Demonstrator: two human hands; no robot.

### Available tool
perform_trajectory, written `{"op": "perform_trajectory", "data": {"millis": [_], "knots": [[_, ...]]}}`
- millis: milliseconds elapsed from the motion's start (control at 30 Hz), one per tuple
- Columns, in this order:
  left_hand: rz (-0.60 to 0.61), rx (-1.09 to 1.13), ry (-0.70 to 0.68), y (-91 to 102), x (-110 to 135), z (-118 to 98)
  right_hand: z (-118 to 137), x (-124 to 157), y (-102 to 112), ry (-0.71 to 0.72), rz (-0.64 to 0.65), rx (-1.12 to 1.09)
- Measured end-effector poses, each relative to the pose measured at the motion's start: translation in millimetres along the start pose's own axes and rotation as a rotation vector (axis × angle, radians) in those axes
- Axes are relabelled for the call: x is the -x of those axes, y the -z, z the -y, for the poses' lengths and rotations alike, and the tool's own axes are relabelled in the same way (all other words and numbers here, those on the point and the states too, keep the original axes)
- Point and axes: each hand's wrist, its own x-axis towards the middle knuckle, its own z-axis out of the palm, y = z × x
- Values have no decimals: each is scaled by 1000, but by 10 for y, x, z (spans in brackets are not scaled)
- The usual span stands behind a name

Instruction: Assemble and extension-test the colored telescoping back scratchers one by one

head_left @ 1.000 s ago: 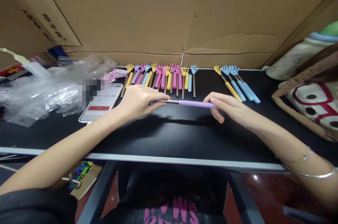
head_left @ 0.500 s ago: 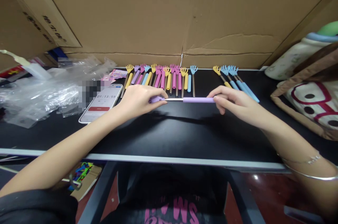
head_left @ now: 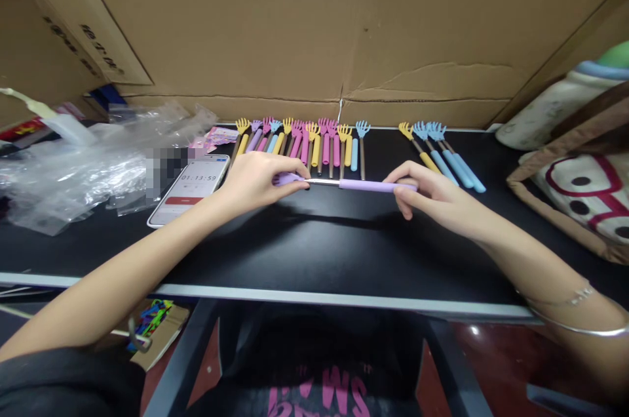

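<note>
A purple back scratcher point(head_left: 371, 186) is held level above the black table, its metal rod point(head_left: 324, 181) showing between the claw head and the purple handle sleeve. My left hand point(head_left: 263, 178) pinches it by the claw end, thumb and fingers closed. At the other end, my right hand point(head_left: 422, 187) has its thumb and fingers closed around the tip of the sleeve. Behind my hands lies a row of claw rods and loose sleeves in yellow, pink, blue and purple, such as a blue claw rod point(head_left: 362, 148). Right of it lie back scratchers with sleeves on, one of them yellow point(head_left: 417, 147).
On the left are clear plastic bags point(head_left: 83, 168) and a phone point(head_left: 189, 191) showing a timer. To the right stand a bottle point(head_left: 545, 109) and a bag point(head_left: 521, 184) with a cartoon face. Cardboard point(head_left: 295, 23) walls off the back.
My right hand's grip has shifted slightly inward along the sleeve, and more of the sleeve's end shows between the fingers. My left hand stays at the claw end.
</note>
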Motion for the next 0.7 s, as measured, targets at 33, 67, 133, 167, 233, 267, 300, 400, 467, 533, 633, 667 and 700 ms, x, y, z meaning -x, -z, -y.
{"op": "perform_trajectory", "data": {"millis": [33,67,133,167,233,267,300,400,467,533,633,667,700], "knots": [[5,4,-4,-8,-2,14,-14,0,-7,-6,16,-22],[7,7,-11,-18,-3,27,-23,0,-12,-13,30,-38],[2,8,-31,-36,-4,47,-28,2,-18,-26,46,-54],[-4,8,-45,-45,-3,53,-27,3,-18,-33,52,-56],[-23,10,-77,-57,-1,58,-23,0,-18,-48,53,-67],[-33,11,-93,-60,1,57,-24,-4,-18,-56,49,-80],[-42,9,-108,-62,2,54,-27,-9,-19,-66,47,-99],[-69,-9,-138,-58,5,34,-44,-27,-26,-113,54,-181],[-87,-29,-151,-53,7,15,-52,-33,-37,-155,79,-252],[-99,-49,-173,-49,10,-5,-52,-31,-53,-189,119,-326],[-112,-75,-210,-48,14,-30,-46,-22,-83,-227,181,-402],[-118,-83,-217,-49,16,-38,-44,-22,-93,-237,189,-416],[-124,-89,-221,-50,17,-46,-43,-23,-101,-245,189,-424]]}}
